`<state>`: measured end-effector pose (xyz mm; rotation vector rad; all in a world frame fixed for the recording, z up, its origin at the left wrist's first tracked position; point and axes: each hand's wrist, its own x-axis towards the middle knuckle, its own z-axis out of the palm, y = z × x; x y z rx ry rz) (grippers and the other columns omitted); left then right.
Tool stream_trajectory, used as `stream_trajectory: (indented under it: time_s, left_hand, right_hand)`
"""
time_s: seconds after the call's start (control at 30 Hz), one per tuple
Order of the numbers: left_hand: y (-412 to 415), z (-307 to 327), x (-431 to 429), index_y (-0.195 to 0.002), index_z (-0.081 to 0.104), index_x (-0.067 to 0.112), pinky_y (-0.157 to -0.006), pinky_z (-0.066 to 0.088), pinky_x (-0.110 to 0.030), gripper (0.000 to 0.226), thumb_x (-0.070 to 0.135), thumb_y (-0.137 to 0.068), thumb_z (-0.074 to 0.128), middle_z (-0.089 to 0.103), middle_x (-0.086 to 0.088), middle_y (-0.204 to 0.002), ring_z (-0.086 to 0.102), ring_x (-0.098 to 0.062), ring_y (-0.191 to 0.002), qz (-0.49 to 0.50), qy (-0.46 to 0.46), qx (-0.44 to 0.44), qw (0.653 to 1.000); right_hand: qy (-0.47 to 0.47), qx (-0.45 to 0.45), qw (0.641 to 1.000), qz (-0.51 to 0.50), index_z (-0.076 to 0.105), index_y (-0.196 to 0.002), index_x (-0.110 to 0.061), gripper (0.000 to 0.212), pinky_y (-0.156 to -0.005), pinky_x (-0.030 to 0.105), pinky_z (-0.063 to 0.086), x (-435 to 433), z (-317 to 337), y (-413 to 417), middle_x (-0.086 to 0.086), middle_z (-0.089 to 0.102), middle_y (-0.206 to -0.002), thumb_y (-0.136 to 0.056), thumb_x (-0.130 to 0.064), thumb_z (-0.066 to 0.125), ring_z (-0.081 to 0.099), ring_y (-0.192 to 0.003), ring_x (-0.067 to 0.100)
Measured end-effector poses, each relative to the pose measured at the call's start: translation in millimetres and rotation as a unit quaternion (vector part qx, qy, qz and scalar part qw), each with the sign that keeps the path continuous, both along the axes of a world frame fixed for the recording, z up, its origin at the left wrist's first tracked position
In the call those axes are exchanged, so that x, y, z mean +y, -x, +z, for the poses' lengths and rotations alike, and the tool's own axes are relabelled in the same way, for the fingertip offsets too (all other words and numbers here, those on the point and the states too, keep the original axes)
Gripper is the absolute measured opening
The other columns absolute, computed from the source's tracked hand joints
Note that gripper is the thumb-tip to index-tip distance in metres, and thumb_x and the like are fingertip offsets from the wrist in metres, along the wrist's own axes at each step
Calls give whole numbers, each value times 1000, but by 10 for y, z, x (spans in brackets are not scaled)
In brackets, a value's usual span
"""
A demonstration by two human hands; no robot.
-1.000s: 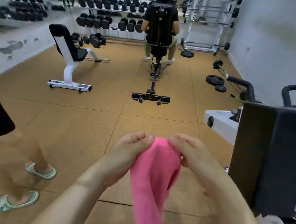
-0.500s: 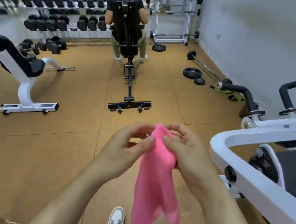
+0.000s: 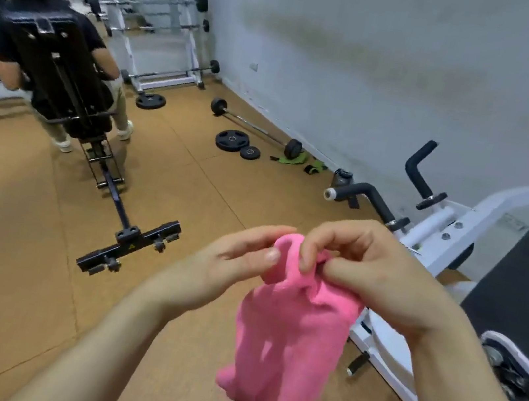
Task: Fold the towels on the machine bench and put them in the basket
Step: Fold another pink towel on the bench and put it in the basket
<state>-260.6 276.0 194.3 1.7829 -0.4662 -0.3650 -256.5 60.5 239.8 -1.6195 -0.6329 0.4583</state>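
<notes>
Pinching the pink towel (image 3: pixel 290 336) at lower centre with left hand (image 3: pixel 232 261) and right hand (image 3: pixel 373 269), fingers (image 3: pixel 308 252) clamped on its bunched top. Better to slide the grips out to the corners, shake flat, then fold. Black padded surface (image 3: pixel 521 275) at right edge; seated person (image 3: pixel 56 39) upper left; weight plates (image 3: pixel 233 140) on floor (image 3: pixel 26 232). No basket visible.
</notes>
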Motion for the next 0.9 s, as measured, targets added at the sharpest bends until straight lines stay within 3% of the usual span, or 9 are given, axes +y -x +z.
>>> stream_trajectory:
  time_s: [0.1,0.17,0.27,0.33,0.4,0.5,0.6,0.7,0.9]
  left_hand:
    - [-525,-15,-128,-101,65,2,-74,49,-26,49,46,-95,44,65,-12,-86,57,-19,-77,-44,-18,12,999]
    - [-874,-71,-170,-88,62,-2,-57,42,-20,40,37,-94,56,56,0,-65,50,-10,-60,-41,6,30,999]
    - [-1369,-81,-226,-99,64,12,-54,41,-28,38,45,-81,72,62,-7,-81,52,-23,-66,-78,84,83,990]
    - [-1677,-31,-361,-94,64,16,-57,39,-31,46,60,-82,61,58,-13,-91,52,-25,-75,-113,108,109,982]
    - [-1999,21,-577,-77,60,14,-57,33,-31,48,59,-89,49,49,-13,-77,45,-23,-68,-63,68,92,991]
    - [-2499,44,-915,-76,58,12,-57,35,-30,40,50,-87,62,51,-7,-69,46,-19,-65,-16,43,81,996]
    - [-2946,76,-1173,-96,66,5,-68,48,-28,48,50,-80,63,66,-10,-87,59,-21,-79,-156,37,159,974]
    - [-3246,188,-1420,-96,68,-4,-61,48,-19,36,30,-83,68,68,-6,-79,61,-14,-69,-297,-4,142,944]
    - [-3740,489,-2107,-76,72,13,-56,49,-20,9,16,-78,64,66,-5,-69,60,-14,-59,-348,124,136,919]
  right_hand:
    - [28,-1,997,-68,68,-75,-4,42,-59,23,41,-44,-5,-306,-7,66,-63,-72,26,38,58,-65,10]
    - [45,-9,988,-145,71,-75,-12,46,-60,27,37,-135,-86,-559,3,67,-67,-72,23,41,53,-70,19]
    - [63,-38,971,-228,71,-84,-19,50,-64,24,39,-307,-221,-953,6,71,-90,-72,21,44,55,-74,11]
    - [40,-37,965,-255,69,-93,-16,49,-61,16,39,-408,-258,-1195,1,71,-103,-76,22,43,54,-65,2]
    - [10,-25,965,-261,66,-100,-15,48,-59,23,36,-472,-267,-1410,2,69,-109,-79,22,43,48,-60,9]
    - [-3,-25,965,-260,61,-109,-15,44,-61,28,44,-593,-239,-1712,5,67,-111,-83,19,49,57,-70,7]
    - [-5,-15,948,-318,57,-108,-19,45,-55,25,41,-795,-184,-1944,7,68,-100,-82,17,51,53,-61,14]
    - [6,-40,914,-405,58,-104,-23,37,-56,22,42,-1039,-177,-2063,3,64,-94,-83,8,61,53,-59,14]
    - [38,55,889,-453,69,-104,-16,28,-87,35,55,-1423,-363,-1986,11,72,-100,-78,-20,78,68,-94,23]
